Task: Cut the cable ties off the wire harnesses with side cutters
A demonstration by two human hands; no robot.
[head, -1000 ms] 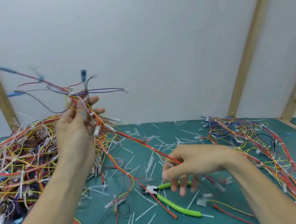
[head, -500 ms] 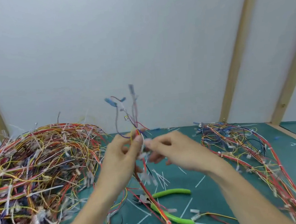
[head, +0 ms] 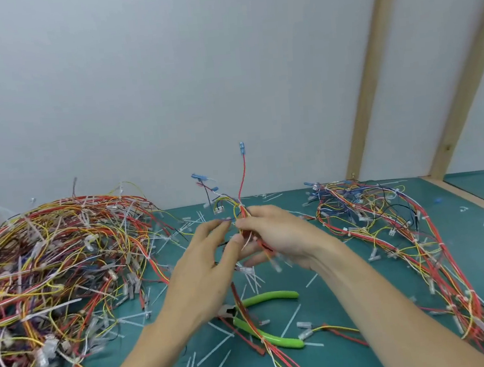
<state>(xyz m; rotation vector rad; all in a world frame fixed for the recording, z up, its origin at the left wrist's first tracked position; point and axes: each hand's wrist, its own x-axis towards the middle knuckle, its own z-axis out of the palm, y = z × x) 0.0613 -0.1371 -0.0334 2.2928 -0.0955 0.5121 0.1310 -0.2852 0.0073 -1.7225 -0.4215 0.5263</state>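
Now pinching one wire harness point(head: 242, 213) in right hand point(head: 276, 236), left hand point(head: 202, 274) loose-fingered beside it, holding nothing. Side cutters point(head: 267, 318) flat on table point(head: 348, 267), just below the harness. Risk: hanging strands snagging the cutters' handles, dragging them off

green mat point(head: 464, 237) under harnesses point(head: 49, 263), cutters point(head: 267, 318)

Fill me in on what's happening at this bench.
A person holds one wire harness up over the green mat. The right hand grips the bundle; the left hand is at it with fingers loosely spread. The side cutters lie on the mat below, untouched. Harness piles sit left and right.
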